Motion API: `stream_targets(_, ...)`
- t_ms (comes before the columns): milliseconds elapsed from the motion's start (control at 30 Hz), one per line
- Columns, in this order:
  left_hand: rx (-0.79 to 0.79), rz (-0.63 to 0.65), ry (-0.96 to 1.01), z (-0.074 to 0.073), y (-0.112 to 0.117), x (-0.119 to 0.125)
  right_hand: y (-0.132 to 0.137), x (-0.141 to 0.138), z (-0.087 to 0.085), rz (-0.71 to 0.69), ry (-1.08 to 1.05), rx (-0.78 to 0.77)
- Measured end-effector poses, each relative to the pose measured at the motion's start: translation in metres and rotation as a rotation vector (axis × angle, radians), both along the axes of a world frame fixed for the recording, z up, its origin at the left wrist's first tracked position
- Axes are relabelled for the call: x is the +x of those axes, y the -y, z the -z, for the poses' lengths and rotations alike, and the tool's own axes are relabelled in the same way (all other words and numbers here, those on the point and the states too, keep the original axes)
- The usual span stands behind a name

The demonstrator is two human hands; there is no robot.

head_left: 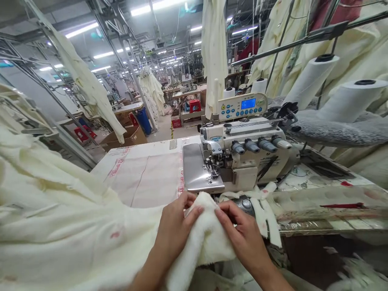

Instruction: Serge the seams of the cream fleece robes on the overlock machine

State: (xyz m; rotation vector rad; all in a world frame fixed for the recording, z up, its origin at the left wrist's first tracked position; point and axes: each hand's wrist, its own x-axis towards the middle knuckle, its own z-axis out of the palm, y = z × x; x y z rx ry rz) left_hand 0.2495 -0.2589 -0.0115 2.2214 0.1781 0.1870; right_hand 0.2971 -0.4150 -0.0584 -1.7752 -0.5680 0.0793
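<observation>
Your left hand point(174, 226) and right hand point(242, 228) each pinch the cream cloth point(216, 246) between thumb and fingers, a raised fold between them, just in front of the sewing machine point(247, 178). Fleecy in texture, it should prove light, limp and hardly slippery; best held near its edge, as here. By contrast: smooth, shiny metal plate point(195, 167); tapered white thread cone point(315, 83).

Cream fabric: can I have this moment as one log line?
left hand: pinching cream fabric | right hand: pinching same fabric | sewing machine: beyond hands
</observation>
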Motion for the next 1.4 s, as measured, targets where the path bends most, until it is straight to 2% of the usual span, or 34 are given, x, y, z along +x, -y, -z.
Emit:
stream_targets(100, 0.148, 0.037, 0.143, -0.005, 0.002, 0.015, 0.002, 0.007, 0.007, 0.038, 0.0, 0.013)
stream_targets(200, 0.418, 0.188, 0.324, -0.015, 0.001, 0.043, 0.002, 0.018, 0.006, 0.159, 0.133, 0.039)
stream_targets(300, 0.588, 0.279, 0.311, -0.014, -0.002, 0.069, 0.002, 0.029, 0.004, 0.177, 0.229, -0.058)
stream_targets(367, 0.569, 0.257, 0.273, -0.007, -0.003, 0.078, 0.003, 0.034, 0.004, 0.136, 0.182, -0.15)
stream_targets(467, 0.486, 0.223, 0.253, 0.002, -0.004, 0.078, 0.005, 0.035, 0.002, 0.099, 0.122, -0.255)
stream_targets(633, 0.395, 0.213, 0.233, 0.0, -0.003, 0.076, 0.005, 0.034, -0.005, 0.074, 0.102, -0.323)
stream_targets(733, 0.39, 0.177, 0.246, -0.001, -0.004, 0.084, 0.002, 0.038, -0.005, 0.12, 0.089, -0.299)
stream_targets(867, 0.444, 0.174, 0.287, 0.0, -0.003, 0.091, -0.002, 0.041, 0.003, 0.245, 0.062, -0.146)
stream_targets(967, 0.466, 0.166, 0.302, 0.001, -0.002, 0.092, -0.001, 0.042, 0.007, 0.246, 0.065, -0.093)
stream_targets(1233, 0.477, 0.176, 0.285, 0.001, -0.002, 0.093, 0.004, 0.046, 0.001, 0.208, 0.071, -0.127)
stream_targets(1400, 0.453, 0.174, 0.28, 0.0, -0.002, 0.092, 0.005, 0.042, 0.0, 0.248, 0.208, -0.155)
